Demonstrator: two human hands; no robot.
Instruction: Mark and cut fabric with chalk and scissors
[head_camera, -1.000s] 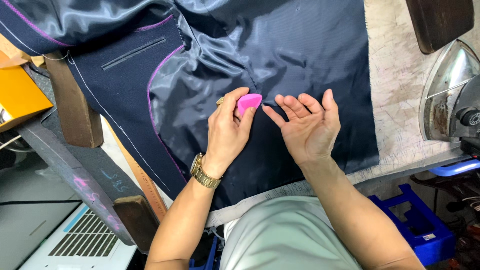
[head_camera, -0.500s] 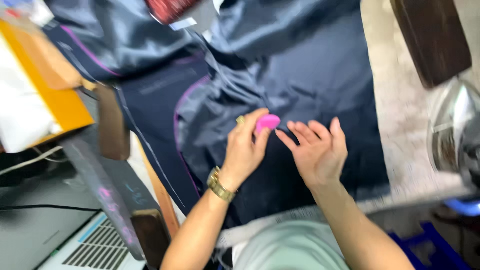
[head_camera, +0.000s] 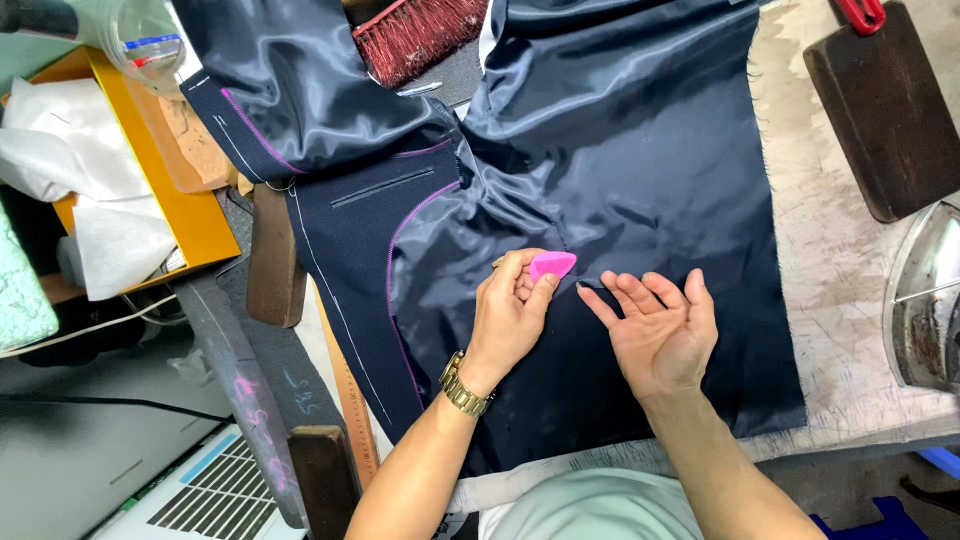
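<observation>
- Centrally, a dark navy jacket (head_camera: 620, 150) lies spread lining-side up over the pale work table (head_camera: 850, 300), its shiny lining edged with magenta piping; everything below is placed against this jacket.
- Left hand (head_camera: 508, 318), with a gold wristwatch (head_camera: 464, 385) on its wrist, sits over the jacket's lower middle. Its fingers are curled closed, thumb and fingertips pinching a pink piece of tailor's chalk (head_camera: 552, 264) whose pointed end juts out to the right, just above the lining. Whether the chalk's edge actually touches the cloth cannot be told.
- Right hand (head_camera: 655, 325) lies just beside the left one, also over the jacket's lower middle. It is palm up, fingers spread and nearly straight, gripping nothing; the fingertips (head_camera: 590, 300) point toward the chalk and sit close to it without touching. The back of the hand seems to rest on the lining.
- Beyond the jacket's top edge lies a red-bristled brush (head_camera: 415, 35).
- Off the jacket's left edge sit a yellow tray (head_camera: 195, 215) of white paper, a wooden ruler (head_camera: 345, 400) and a wooden block (head_camera: 275, 260).
- Off the jacket's right edge lie a dark wooden block (head_camera: 880, 110) and, nearer the person, a metal iron (head_camera: 925, 310).
</observation>
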